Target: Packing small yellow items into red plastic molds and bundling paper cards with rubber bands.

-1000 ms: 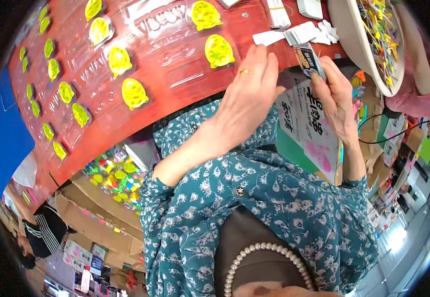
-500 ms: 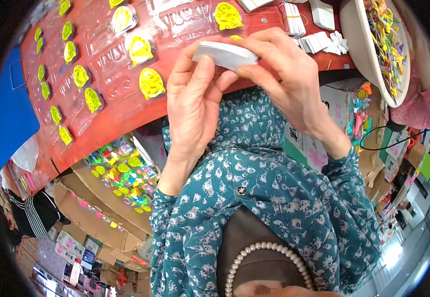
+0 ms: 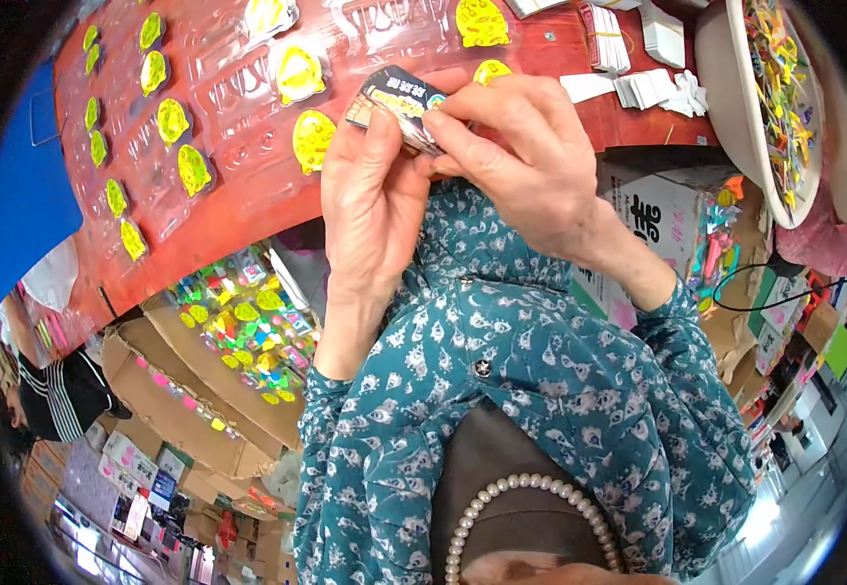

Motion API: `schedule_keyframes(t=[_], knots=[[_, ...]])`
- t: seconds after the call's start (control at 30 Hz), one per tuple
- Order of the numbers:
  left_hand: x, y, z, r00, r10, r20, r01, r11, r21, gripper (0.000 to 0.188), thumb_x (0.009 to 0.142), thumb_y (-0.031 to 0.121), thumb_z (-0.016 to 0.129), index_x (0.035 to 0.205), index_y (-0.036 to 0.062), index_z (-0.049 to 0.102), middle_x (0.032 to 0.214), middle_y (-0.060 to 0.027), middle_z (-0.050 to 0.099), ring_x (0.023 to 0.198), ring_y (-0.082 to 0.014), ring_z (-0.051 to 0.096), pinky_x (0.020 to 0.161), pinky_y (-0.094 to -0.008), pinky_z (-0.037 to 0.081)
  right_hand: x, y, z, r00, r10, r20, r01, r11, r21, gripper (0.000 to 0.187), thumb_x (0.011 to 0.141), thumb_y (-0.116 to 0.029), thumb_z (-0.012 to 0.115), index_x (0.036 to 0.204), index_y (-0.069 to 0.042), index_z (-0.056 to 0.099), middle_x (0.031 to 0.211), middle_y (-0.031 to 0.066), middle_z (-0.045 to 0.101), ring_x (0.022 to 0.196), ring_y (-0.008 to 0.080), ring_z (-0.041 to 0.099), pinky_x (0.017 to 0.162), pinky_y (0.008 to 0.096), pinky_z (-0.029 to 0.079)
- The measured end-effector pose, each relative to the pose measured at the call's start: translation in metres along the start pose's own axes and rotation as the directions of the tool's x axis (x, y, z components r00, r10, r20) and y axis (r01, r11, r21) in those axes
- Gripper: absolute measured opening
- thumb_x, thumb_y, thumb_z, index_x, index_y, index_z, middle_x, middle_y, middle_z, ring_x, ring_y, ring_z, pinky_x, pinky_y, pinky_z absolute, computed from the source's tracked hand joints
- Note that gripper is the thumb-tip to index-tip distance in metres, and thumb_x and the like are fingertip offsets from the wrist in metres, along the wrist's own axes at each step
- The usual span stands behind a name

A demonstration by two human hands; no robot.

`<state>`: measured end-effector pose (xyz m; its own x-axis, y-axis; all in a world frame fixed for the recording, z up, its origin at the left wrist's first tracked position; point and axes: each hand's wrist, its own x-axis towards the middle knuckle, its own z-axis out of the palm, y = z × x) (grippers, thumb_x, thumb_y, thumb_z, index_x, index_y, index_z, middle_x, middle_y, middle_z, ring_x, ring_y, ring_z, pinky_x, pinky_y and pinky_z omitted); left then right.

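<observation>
Above the front edge of the red table, both my hands are closed around a small stack of cards [image 3: 394, 102], its dark printed face turned up. My left hand [image 3: 370, 210] grips the stack's left side, thumb on top. At the right end, the fingers of my right hand [image 3: 531, 146] pinch it; some fingertips are hidden. Clear plastic blister trays [image 3: 238, 122] lie beyond and to the left, with yellow printed pieces [image 3: 314, 142] in some of their hollows.
White cards [image 3: 646, 90] and a banded card stack [image 3: 605, 39] lie at the back right. Beside them stands a pale basin [image 3: 726, 83] of small coloured pieces. A cardboard box [image 3: 165, 390] sits below the table at left. Another person's arm [image 3: 843, 171] shows at far right.
The stack has turned from its white side to its dark printed face. My right hand has shifted left and slightly down along it. The view has moved a little.
</observation>
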<state>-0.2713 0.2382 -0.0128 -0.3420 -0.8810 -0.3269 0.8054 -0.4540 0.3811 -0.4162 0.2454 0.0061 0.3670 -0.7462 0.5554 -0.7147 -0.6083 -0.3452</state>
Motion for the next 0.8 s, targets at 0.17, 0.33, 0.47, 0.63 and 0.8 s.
schedule_keyframes(t=[0.17, 0.33, 0.47, 0.63, 0.8], knots=[[-0.005, 0.002, -0.001, 0.996, 0.087, -0.002, -0.087, 0.991, 0.098, 0.035, 0.088, 0.015, 0.057, 0.117, -0.0025, 0.045, 0.109, -0.0202, 0.059, 0.098, -0.0248, 0.061, 0.083, -0.0327, 0.052, -0.004, -0.003, 0.005, 0.998, -0.016, -0.065, 0.015, 1.0, -0.006, 0.029, 0.065, -0.012, 0.058, 0.093, -0.003, 0.061, 0.091, 0.0071, 0.058, 0.082, 0.023, 0.056, 0.07, 0.0344, 0.046], [-0.008, 0.002, -0.001, 0.978, 0.201, -0.054, -0.183, 0.955, 0.235, 0.036, 0.084, 0.009, 0.062, 0.115, -0.0012, 0.046, 0.101, -0.0196, 0.062, 0.09, -0.0266, 0.064, 0.078, -0.0313, 0.053, -0.008, -0.007, 0.008, 0.993, 0.036, -0.11, -0.032, 0.999, 0.044, 0.029, 0.062, -0.006, 0.067, 0.09, -0.003, 0.061, 0.084, 0.0058, 0.059, 0.074, 0.0217, 0.056, 0.062, 0.0297, 0.047], [-0.017, 0.003, -0.007, 0.967, 0.236, -0.096, -0.191, 0.922, 0.337, 0.033, 0.082, 0.001, 0.061, 0.113, -0.0009, 0.048, 0.098, -0.0195, 0.063, 0.09, -0.0273, 0.064, 0.077, -0.0324, 0.053, -0.007, -0.016, 0.002, 0.986, 0.159, -0.044, -0.152, 0.978, 0.14, 0.024, 0.061, -0.004, 0.071, 0.084, -0.005, 0.064, 0.081, 0.0042, 0.06, 0.073, 0.0192, 0.057, 0.061, 0.0279, 0.047], [-0.029, 0.005, -0.011, 0.966, 0.191, -0.172, -0.125, 0.934, 0.333, 0.037, 0.081, 0.006, 0.064, 0.113, -0.0017, 0.048, 0.097, -0.0185, 0.063, 0.087, -0.0267, 0.064, 0.077, -0.0345, 0.054, -0.003, -0.011, -0.009, 0.891, 0.368, 0.268, -0.454, 0.691, 0.562, 0.009, 0.071, -0.004, 0.069, 0.078, -0.001, 0.064, 0.072, 0.0066, 0.06, 0.069, 0.0172, 0.058, 0.06, 0.0266, 0.047], [-0.038, 0.004, -0.017, 0.964, 0.094, -0.249, -0.021, 0.96, 0.279, 0.037, 0.081, 0.011, 0.065, 0.112, -0.0022, 0.048, 0.094, -0.0184, 0.064, 0.084, -0.0289, 0.065, 0.073, -0.0374, 0.055, 0.005, 0.011, -0.01, 0.779, 0.596, 0.195, -0.619, 0.682, 0.39, 0.008, 0.078, -0.003, 0.061, 0.083, 0.002, 0.065, 0.072, 0.0073, 0.062, 0.065, 0.0123, 0.057, 0.058, 0.0236, 0.044]])
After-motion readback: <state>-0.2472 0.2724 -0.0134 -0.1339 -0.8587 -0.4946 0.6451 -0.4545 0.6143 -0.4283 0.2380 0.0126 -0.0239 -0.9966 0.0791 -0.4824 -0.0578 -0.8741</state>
